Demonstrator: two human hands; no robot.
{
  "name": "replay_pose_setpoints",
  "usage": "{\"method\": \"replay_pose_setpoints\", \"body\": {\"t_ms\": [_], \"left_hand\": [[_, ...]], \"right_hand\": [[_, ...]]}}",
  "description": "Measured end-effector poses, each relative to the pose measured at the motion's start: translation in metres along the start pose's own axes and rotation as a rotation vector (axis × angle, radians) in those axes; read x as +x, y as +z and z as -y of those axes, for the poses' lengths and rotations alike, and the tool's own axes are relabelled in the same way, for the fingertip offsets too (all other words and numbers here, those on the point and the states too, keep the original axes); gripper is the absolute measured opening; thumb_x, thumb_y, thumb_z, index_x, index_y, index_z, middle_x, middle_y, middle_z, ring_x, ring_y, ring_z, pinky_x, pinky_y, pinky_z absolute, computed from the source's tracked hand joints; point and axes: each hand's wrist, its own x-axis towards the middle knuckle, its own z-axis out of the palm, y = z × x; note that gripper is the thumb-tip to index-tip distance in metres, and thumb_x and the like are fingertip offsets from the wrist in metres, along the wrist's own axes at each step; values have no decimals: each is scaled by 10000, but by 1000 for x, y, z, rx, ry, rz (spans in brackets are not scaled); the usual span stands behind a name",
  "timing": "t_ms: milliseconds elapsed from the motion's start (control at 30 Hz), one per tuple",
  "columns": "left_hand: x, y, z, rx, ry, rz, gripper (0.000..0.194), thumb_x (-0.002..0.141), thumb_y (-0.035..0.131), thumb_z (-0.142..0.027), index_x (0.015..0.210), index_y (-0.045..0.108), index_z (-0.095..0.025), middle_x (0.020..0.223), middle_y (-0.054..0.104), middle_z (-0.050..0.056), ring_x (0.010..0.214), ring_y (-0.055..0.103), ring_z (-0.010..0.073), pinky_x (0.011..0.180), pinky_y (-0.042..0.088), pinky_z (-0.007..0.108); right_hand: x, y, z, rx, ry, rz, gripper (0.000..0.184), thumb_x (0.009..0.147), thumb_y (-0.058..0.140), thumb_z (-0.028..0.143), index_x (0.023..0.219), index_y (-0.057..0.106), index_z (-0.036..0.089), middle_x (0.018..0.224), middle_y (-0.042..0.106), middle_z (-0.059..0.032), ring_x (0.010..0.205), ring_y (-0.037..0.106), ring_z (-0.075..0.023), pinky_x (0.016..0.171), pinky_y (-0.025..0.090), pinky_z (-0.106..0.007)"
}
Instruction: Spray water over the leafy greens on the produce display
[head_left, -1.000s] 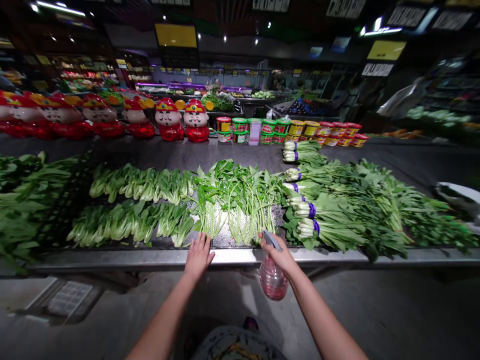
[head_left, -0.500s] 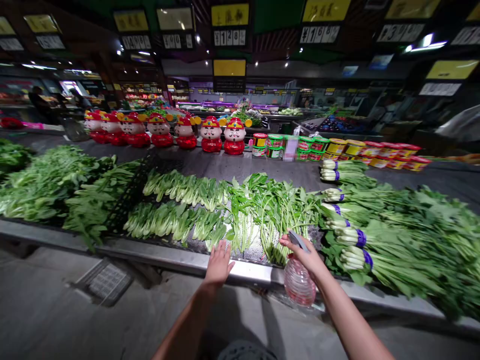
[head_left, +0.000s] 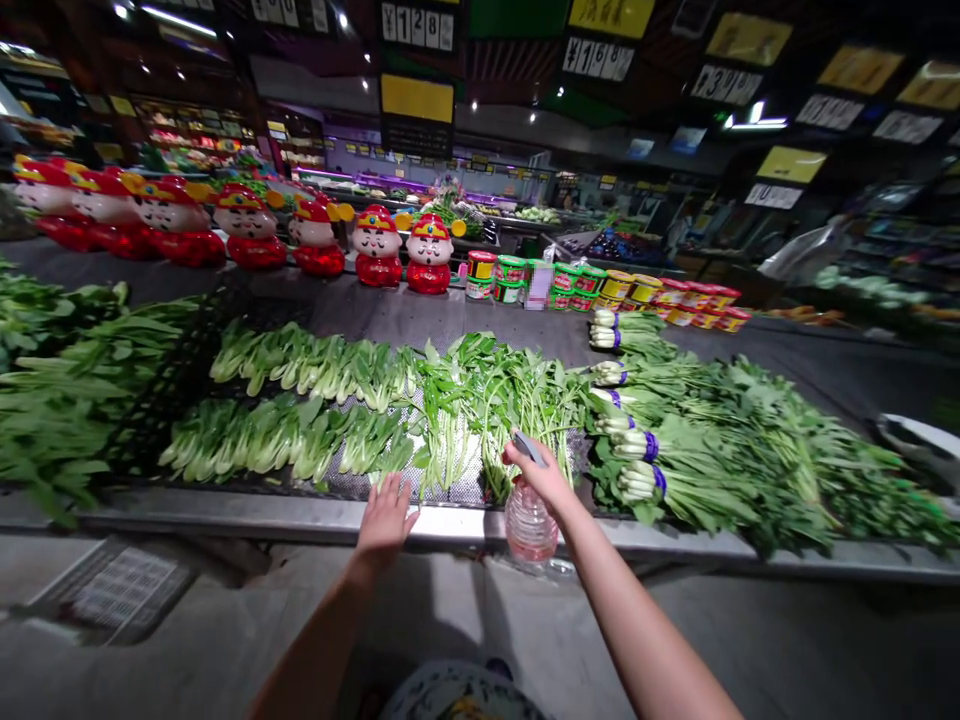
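Observation:
My right hand is wrapped round the grey head of a spray bottle with a clear pinkish body, held upright just in front of the shelf's metal edge. Fingers stretched out, my left hand lies over the metal edge beside the nearest leaves and holds nothing. Behind both hands, loose leafy stems lie on a perforated metal sheet. Two rows of small bok choy spread to the left. Bunches of greens tied with purple bands are stacked to the right.
Red figurine jars and stacked small tubs line the back ledge. More greens are heaped at far left, next to a black crate wall. A grey plastic crate sits low at left. Price signs hang overhead.
The view has swung to the right, so the shelf and both hands appear further left. My right hand still grips the spray bottle, and my left hand remains stretched out at the edge.

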Motion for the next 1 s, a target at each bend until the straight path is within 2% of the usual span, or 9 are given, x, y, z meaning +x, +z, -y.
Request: {"method": "replay_pose_setpoints", "body": {"t_ms": [67,167,300,433,533,667,733,900,1000], "left_hand": [[-1,0,1,8,13,4,549,876,383,-385,1352,407,-113,1469,302,156,1378,207,291,1125,186,484],[-2,5,5,20,35,-20,549,879,382,-388,1357,398,-117,1469,302,154,1377,212,289,1123,183,481],[-2,15,10,34,60,-56,568,868,396,-410,1348,411,-108,1452,328,172,1368,233,308,1110,202,503],[-1,20,15,65,80,-108,588,873,374,-426,1353,397,-89,1453,322,186,1370,223,310,1110,201,506],[-1,19,16,89,69,-91,599,871,390,-417,1364,374,-77,1459,308,192,1374,211,313,1108,202,504],[-1,17,15,103,56,-41,602,870,403,-413,1372,360,-85,1463,310,178,1378,197,309,1112,193,497],[0,17,15,106,55,-31,604,869,402,-411,1376,352,-88,1466,310,172,1381,192,305,1115,189,493],[0,16,17,104,51,-9,603,871,395,-405,1386,336,-96,1472,304,162,1383,189,294,1116,192,480],[-2,14,19,110,62,-15,598,870,393,-400,1384,341,-98,1474,301,157,1383,194,289,1118,190,469]], "right_hand": [[-2,0,-2,-1,-1,-32,387,763,588,482,1050,638,227,809,664,-48,770,613,-203,617,491,-319],[-5,-2,-12,-1,34,-88,437,760,589,475,1101,619,204,701,630,-22,661,595,-181,595,483,-321],[-17,-8,-25,0,108,-90,391,753,580,488,1001,651,193,606,591,-3,541,550,-164,556,475,-326],[-37,-17,-29,-16,101,-98,365,743,581,495,953,658,206,703,654,-37,655,599,-192,591,486,-321],[-50,-19,-35,-44,102,-110,329,736,575,506,846,653,205,751,664,-46,704,604,-197,604,487,-315],[-62,-16,-51,-92,124,-97,328,737,548,511,615,566,208,594,588,-18,604,562,-180,592,469,-314],[-66,-14,-56,-88,140,-114,330,734,550,507,588,540,211,545,553,-1,568,542,-172,596,461,-314],[-73,-8,-43,-6,156,-24,346,754,537,539,769,619,203,688,636,-36,661,594,-194,598,472,-306],[-69,0,-30,-42,78,6,366,760,535,552,778,640,202,799,672,-65,790,619,-210,739,486,-327]]}}
